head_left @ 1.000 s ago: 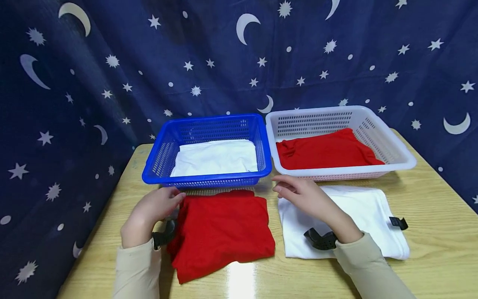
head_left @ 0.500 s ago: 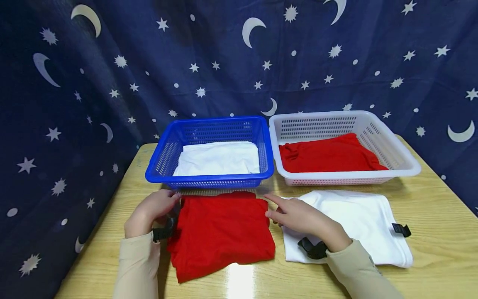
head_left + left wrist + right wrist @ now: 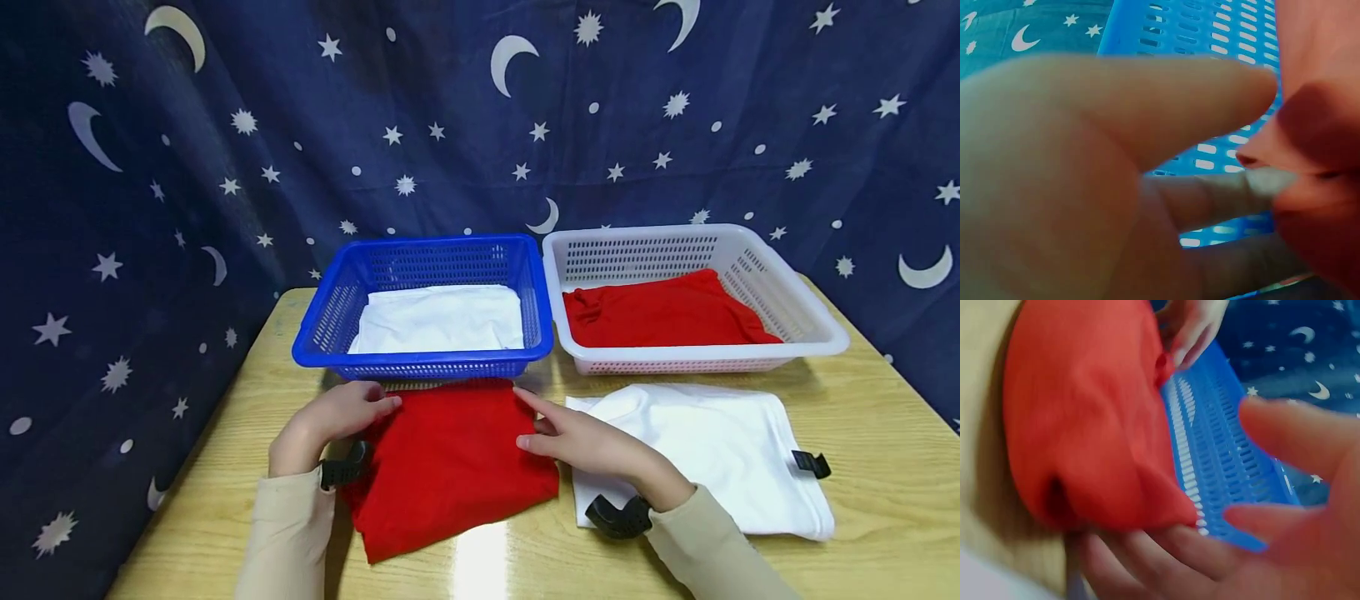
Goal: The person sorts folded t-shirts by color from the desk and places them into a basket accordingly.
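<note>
A folded red cloth (image 3: 457, 458) lies on the table in front of the blue basket. At its far left corner is my left hand (image 3: 341, 415); in the left wrist view the thumb is straight and the fingers run into the fold of the cloth. My right hand (image 3: 581, 435) is at the far right corner, index finger stretched out. In the right wrist view its fingers (image 3: 1166, 556) reach against or under the cloth's edge, and the thumb stands apart from it. How far the fingers go under the cloth is hidden.
Behind stands a blue basket (image 3: 423, 359) with a folded white cloth (image 3: 442, 318) in it. Beside it, a white basket (image 3: 697, 352) holds a red cloth (image 3: 667, 310). Another folded white cloth (image 3: 720, 458) lies partly beneath my right forearm, with a small black tab (image 3: 812, 464) at its edge.
My right hand has come left and nearer, from over the white cloth to the red cloth's corner. The left hand has moved a little right, and the red cloth has shifted slightly.
</note>
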The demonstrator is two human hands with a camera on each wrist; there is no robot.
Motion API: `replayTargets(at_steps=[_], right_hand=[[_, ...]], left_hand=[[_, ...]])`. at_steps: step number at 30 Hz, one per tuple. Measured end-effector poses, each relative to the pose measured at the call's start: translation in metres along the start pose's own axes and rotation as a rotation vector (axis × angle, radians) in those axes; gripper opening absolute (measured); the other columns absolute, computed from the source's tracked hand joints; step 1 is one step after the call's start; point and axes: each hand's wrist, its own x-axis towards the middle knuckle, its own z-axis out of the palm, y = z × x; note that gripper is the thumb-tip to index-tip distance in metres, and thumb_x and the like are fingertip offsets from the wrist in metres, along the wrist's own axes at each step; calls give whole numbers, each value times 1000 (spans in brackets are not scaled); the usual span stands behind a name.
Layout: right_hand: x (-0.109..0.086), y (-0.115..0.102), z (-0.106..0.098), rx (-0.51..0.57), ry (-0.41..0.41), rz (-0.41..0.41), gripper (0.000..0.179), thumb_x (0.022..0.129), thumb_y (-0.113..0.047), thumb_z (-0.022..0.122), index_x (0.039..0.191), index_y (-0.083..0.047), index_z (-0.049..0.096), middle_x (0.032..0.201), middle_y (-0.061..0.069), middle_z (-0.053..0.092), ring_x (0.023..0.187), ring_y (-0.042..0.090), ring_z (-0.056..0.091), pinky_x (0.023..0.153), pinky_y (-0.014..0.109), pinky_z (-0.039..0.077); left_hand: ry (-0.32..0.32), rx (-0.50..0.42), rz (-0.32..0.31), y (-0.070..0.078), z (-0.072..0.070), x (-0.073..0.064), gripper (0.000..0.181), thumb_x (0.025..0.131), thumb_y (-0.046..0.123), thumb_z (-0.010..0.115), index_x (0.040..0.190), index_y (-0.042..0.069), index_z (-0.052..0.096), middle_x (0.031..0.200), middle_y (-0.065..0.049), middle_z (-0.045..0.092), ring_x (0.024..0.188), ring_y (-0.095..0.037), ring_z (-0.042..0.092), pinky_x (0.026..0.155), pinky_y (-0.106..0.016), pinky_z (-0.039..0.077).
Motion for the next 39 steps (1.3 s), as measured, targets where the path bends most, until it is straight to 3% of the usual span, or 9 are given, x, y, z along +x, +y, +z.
replayTargets(at_steps=[3,6,8,11,14,17,23,32,39], right_hand=[[5,5,0,278,-23,44,68,82,-35,62,140,-32,26,128,7,39,101,20,49,85,37,40],[10,11,1,557,-71,70,69,81,-25,65,139,-32,27,120,11,37,92,20,49,75,31,42],[11,13,2,719,-116,76,71,81,-19,65,139,-32,27,124,12,34,99,21,48,77,33,44],[11,15,6,817,-173,48,70,81,-15,64,140,-29,27,136,10,28,113,26,45,87,40,43],[11,15,11,844,-222,26,69,82,-13,63,140,-27,29,138,9,28,117,25,42,90,41,41],[10,14,14,825,-238,14,68,82,-12,63,139,-28,30,136,9,33,117,25,43,90,39,42],[9,9,16,802,-259,-30,74,82,-6,61,141,-33,23,136,10,31,118,25,42,89,40,43],[5,5,4,826,-215,-84,72,83,-1,58,140,-30,25,138,9,28,121,26,37,89,40,42],[-2,-2,-17,781,-171,-92,66,82,-4,60,138,-26,32,137,9,29,121,29,35,87,42,43]], left_hand=[[16,-88,58,-1,2,0,29,85,34,58,87,7,53,71,-4,48,67,-16,46,57,-29,37],[38,-176,101,-1,3,1,29,80,29,65,88,5,50,72,-4,46,66,-17,44,55,-28,35],[51,-201,108,1,3,2,32,78,27,68,91,4,49,74,-5,46,68,-18,45,56,-29,36],[41,-193,118,3,5,5,34,77,25,69,98,4,52,84,-6,51,76,-19,48,64,-31,41],[15,-170,157,5,7,6,39,78,23,68,111,7,54,101,-7,54,91,-21,49,81,-38,41],[-12,-140,195,7,9,6,46,80,22,66,123,13,52,116,-6,52,103,-24,46,93,-45,34],[-47,-99,217,9,11,6,54,80,23,66,130,23,46,123,-3,48,109,-24,42,95,-49,31],[-75,-114,275,15,15,6,59,81,13,63,135,16,38,122,-5,47,109,-23,43,95,-45,32],[-19,-169,298,26,11,2,58,83,15,61,136,17,37,125,-6,45,109,-23,42,95,-45,33]])
